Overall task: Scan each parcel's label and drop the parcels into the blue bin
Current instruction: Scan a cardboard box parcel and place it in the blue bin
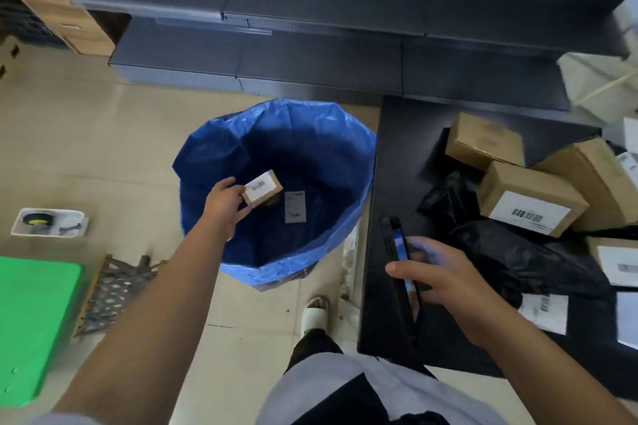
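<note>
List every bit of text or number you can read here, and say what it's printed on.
No text is legible.
Small box in the left hand: white label, barcode, print blurred.
Label inside the blue bin: too blurred.
Cardboard box on the table: barcode only, digits unreadable.
Phone in the right hand: screen seen edge-on.

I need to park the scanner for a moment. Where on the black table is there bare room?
The black table is bare along its left side, between the blue bin and the black bags. Its right side is crowded with cardboard boxes and labelled parcels.
</note>
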### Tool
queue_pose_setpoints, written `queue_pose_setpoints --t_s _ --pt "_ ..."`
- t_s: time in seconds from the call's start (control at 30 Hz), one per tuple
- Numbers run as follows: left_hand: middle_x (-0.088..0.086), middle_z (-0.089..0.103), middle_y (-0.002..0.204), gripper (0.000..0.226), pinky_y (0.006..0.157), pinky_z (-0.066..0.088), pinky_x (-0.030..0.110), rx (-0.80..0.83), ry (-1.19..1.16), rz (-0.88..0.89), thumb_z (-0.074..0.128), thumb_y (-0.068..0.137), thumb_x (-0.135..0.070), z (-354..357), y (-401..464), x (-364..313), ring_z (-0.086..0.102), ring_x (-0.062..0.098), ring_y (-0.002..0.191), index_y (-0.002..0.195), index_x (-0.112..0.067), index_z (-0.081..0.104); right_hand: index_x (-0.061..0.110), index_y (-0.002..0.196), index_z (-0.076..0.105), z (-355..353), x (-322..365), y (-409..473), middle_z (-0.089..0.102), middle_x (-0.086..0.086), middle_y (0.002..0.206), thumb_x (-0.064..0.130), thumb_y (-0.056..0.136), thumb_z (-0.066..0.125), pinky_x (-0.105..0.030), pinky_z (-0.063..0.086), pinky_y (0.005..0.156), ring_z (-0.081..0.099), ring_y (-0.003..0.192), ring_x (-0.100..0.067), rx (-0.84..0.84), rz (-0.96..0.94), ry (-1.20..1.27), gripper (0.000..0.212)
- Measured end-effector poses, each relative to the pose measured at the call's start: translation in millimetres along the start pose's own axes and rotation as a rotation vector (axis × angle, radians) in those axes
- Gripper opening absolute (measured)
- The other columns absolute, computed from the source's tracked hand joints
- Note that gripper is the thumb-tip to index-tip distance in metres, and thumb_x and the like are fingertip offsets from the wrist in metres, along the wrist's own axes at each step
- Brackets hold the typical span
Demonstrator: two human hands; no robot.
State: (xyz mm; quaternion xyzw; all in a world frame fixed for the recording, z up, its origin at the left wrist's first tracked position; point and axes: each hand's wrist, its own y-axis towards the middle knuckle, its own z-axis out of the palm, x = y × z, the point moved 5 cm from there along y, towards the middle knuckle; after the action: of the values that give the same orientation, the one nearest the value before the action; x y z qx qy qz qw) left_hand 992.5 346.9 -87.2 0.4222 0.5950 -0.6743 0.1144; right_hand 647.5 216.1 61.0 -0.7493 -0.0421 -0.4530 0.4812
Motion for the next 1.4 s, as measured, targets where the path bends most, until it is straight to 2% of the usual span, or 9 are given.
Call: queue_pose_setpoints --t_s 0.1,0.23,0.4,0.5,0.63,0.8,0.97,1.2,1.4 --pt "0.011 0.066 0.125 0.02 0.087 0.054 0.039 0.116 0.073 -0.041 0.055 0.101 -0.008 18 -23 28 0.065 0.025 0.109 0.114 -0.02 0.063 0.028 0.138 0.062 -9 -11 -7 0.07 0.0 0.13 0.059 0.048 0.087 -0.055 0.052 0.105 0.066 0.12 -0.022 -0.043 0.045 -0.008 0.099" --pt "0.012 0.068 0.112 0.015 0.09 0.056 0.04 0.216 0.201 -0.034 0.058 0.099 -0.007 57 -72 61 0.065 0.024 0.1 0.108 -0.016 0.067 0.029 0.128 0.067 -34 -18 -25 0.075 0.002 0.119 0.045 0.053 0.094 -0.048 0.056 0.099 0.071 0.111 -0.019 -0.087 0.03 0.027 0.081" --pt "0.011 0.072 0.105 0.018 0.075 0.054 0.029 0.423 0.359 0.036 0.062 0.095 -0.006 136 -141 80 0.067 0.021 0.093 0.107 -0.016 0.07 0.033 0.112 0.069 -89 -35 -55 0.079 0.006 0.105 0.021 0.081 0.083 -0.039 0.059 0.088 0.075 0.099 -0.015 -0.174 0.008 0.118 0.036" --pt "0.011 0.071 0.104 0.018 0.082 0.053 0.032 0.54 0.419 0.107 0.062 0.097 -0.007 183 -176 82 0.067 0.025 0.098 0.103 -0.021 0.071 0.031 0.11 0.07 -122 -42 -72 0.079 0.013 0.099 0.016 0.085 0.079 -0.021 0.056 0.069 0.075 0.093 -0.008 -0.176 -0.055 0.132 0.031" --pt "0.004 0.067 0.105 0.021 0.084 0.05 0.033 0.586 0.51 0.303 0.066 0.094 -0.008 244 -212 70 0.063 0.017 0.092 0.106 -0.025 0.068 0.036 0.119 0.071 -171 -56 -87 0.077 0.014 0.11 0.037 0.07 0.083 -0.032 0.054 0.083 0.072 0.105 -0.009 -0.173 -0.094 0.087 0.05" --pt "0.001 0.043 0.145 0.067 0.111 0.042 0.04 0.467 0.988 0.754 0.076 0.086 -0.021 339 -251 43 0.044 0.02 0.131 0.146 -0.025 0.046 0.035 0.121 0.071 -237 -81 -105 0.078 0.009 0.112 0.042 0.066 0.082 -0.051 0.057 0.096 0.073 0.108 -0.015 -0.17 -0.135 0.104 0.056" --pt "0.006 0.028 0.159 0.091 0.121 0.016 0.051 0.31 1.518 1.109 0.076 0.082 -0.039 426 -274 62 0.026 0.03 0.146 0.155 -0.028 0.023 0.037 0.114 0.071 -292 -124 -121 0.079 0.011 0.108 0.032 0.077 0.087 -0.053 0.056 0.101 0.072 0.109 -0.017 -0.187 -0.114 0.164 0.04" --pt "0.012 0.034 0.156 0.093 0.119 0.021 0.053 0.03 1.899 1.363 0.08 0.077 -0.034 474 -288 104 0.032 0.034 0.142 0.152 -0.02 0.026 0.04 0.111 0.061 -341 -177 -148 0.065 0.015 0.109 0.021 0.085 0.081 -0.048 0.05 0.105 0.062 0.11 -0.016 -0.168 -0.057 0.197 0.038" --pt "0.013 0.045 0.145 0.086 0.114 0.03 0.048 -0.04 1.925 1.385 0.079 0.076 -0.034 484 -288 106 0.042 0.034 0.133 0.146 -0.016 0.032 0.031 0.137 0.054 -366 -195 -167 0.062 0.008 0.121 0.02 0.085 0.081 -0.039 0.053 0.095 0.06 0.115 -0.017 -0.181 -0.053 0.19 0.059"
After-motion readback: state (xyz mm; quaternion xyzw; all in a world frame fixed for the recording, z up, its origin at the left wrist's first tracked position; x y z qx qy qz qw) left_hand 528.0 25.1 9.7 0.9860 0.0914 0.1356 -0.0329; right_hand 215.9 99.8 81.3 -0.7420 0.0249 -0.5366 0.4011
